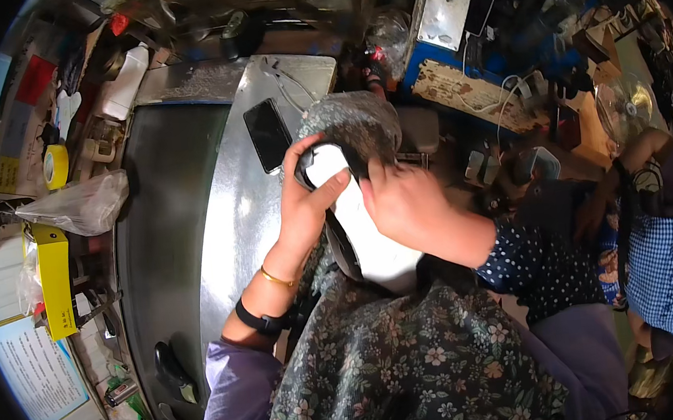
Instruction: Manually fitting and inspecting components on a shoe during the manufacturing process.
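Black phone (268, 135) on metal tabletop (228, 220) — yellow tape roll (62, 166), plastic bag (85, 206), yellow box (55, 286)

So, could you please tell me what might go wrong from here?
The white shoe piece could twist or slip if the left fingers loosen while the right fingers work at its edge.

Its pale surface might pick up smudges, since a bare thumb rests on it.

The phone lies close to the left fingers on the metal table; a bump could send it onto the dark belt.
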Demonstrator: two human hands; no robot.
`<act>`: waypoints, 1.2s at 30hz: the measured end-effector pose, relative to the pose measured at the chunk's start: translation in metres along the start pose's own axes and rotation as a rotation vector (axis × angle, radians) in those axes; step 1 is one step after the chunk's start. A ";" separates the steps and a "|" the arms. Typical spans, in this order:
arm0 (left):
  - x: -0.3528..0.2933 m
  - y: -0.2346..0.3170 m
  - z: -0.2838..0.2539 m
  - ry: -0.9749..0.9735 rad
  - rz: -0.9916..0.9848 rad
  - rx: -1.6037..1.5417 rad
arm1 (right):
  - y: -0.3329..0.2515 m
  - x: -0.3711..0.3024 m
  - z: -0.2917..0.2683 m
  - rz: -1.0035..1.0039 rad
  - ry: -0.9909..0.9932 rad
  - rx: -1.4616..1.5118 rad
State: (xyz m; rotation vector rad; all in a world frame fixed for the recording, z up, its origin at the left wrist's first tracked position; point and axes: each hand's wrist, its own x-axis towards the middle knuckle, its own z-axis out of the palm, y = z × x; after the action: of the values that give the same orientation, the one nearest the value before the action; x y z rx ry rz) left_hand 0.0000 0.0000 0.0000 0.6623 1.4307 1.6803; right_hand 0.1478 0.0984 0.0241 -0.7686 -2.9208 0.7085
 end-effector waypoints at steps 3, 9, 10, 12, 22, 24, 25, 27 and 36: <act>0.004 0.008 0.002 -0.014 -0.043 -0.023 | 0.012 0.002 0.006 0.021 -0.026 0.086; 0.003 0.010 0.013 -0.057 0.004 0.085 | 0.042 -0.059 0.017 -0.052 -0.073 0.569; 0.004 0.006 0.013 -0.045 -0.012 0.091 | 0.034 -0.067 0.029 -0.122 0.159 0.481; 0.005 0.003 0.008 -0.098 -0.017 -0.022 | 0.029 -0.070 0.037 0.011 0.016 0.848; -0.012 0.014 -0.008 0.359 0.230 1.321 | -0.020 -0.015 0.038 -0.107 0.195 0.738; -0.008 0.023 -0.026 0.048 -0.099 0.776 | -0.022 -0.013 0.045 -0.042 0.177 0.863; -0.012 0.024 -0.029 -0.075 -0.064 0.496 | -0.022 -0.009 0.051 -0.175 0.308 0.896; -0.026 0.021 -0.030 -0.222 0.034 0.411 | -0.012 -0.010 0.053 -0.124 0.267 0.981; -0.040 -0.024 -0.010 0.206 0.217 0.527 | -0.005 -0.021 0.066 -0.166 0.325 0.807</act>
State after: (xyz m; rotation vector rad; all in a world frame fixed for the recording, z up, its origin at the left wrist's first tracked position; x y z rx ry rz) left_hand 0.0193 -0.0387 -0.0208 0.9811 2.0433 1.5696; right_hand 0.1538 0.0563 -0.0311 -0.4735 -2.0856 1.4290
